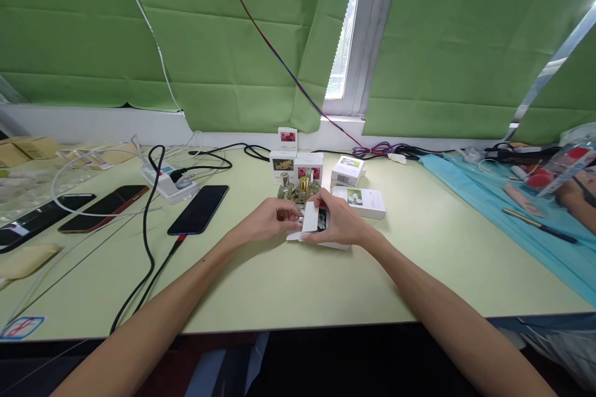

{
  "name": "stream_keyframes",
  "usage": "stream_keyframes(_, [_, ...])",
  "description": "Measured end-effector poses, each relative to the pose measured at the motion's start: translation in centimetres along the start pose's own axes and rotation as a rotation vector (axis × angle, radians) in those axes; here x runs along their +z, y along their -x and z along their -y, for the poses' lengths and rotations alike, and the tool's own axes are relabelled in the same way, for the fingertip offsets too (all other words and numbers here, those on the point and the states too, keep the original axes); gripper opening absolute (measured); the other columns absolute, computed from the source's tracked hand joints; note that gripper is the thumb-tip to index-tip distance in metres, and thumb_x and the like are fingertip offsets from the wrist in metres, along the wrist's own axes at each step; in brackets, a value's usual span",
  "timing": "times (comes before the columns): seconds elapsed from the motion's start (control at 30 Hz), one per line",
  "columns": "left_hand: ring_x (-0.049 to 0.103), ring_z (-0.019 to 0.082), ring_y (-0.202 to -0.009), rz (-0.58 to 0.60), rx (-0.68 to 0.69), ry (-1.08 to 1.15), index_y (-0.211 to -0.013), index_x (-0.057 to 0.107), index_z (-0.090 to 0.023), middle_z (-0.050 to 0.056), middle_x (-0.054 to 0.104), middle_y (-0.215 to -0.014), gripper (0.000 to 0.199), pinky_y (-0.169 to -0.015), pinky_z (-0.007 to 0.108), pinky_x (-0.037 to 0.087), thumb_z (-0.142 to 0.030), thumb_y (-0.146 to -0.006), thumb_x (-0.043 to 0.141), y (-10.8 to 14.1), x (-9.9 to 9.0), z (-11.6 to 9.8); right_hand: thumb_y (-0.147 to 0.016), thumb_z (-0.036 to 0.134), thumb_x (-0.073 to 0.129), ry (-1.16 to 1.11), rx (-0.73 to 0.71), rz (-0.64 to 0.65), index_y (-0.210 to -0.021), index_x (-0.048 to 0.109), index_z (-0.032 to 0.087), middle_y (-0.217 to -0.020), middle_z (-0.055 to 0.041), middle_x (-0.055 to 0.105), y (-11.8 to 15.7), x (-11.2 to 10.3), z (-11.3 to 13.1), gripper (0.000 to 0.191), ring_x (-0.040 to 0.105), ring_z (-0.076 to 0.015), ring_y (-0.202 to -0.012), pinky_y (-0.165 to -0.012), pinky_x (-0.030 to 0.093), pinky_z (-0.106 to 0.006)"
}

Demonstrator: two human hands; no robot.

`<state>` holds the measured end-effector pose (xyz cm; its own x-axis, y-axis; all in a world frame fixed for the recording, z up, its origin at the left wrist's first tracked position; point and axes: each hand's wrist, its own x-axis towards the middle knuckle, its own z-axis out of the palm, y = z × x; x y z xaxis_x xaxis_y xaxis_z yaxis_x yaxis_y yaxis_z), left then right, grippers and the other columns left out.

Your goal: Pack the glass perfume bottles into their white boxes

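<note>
A small white box (309, 219) with a dark picture panel lies on its side near the middle of the table, its flaps at the left end. My right hand (339, 219) is wrapped round it, thumb below and fingers above. At the flap end, the closed fingers of my left hand (274, 219) pinch a small shiny piece, mostly hidden. Just behind my hands stand glass bottles with silver and gold caps (303, 185). Behind them are upright white boxes (282, 165), and more white boxes (367, 202) lie to the right.
Left of my hands are a black phone (198, 209) on a cable, a power strip (170, 183) and two more phones. A blue sheet (493, 198) with a pen covers the right side, where a person's arm (577, 201) shows. Cables run along the wall.
</note>
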<state>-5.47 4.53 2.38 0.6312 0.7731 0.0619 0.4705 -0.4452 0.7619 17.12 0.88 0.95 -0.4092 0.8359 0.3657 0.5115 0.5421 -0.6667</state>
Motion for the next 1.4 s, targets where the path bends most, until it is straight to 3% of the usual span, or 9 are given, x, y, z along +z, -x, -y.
stream_keyframes(1.4, [0.045, 0.013, -0.064, 0.014, 0.041, 0.02, -0.086, 0.077, -0.014, 0.002, 0.063, -0.072, 0.024, -0.057, 0.025, 0.034, -0.033, -0.079, 0.064, 0.01, 0.94, 0.04, -0.064, 0.043, 0.087, -0.048, 0.0, 0.003, -0.096, 0.042, 0.025, -0.101, -0.0025, 0.063, 0.07, -0.01, 0.43, 0.058, 0.059, -0.0196, -0.084, -0.075, 0.046, -0.034])
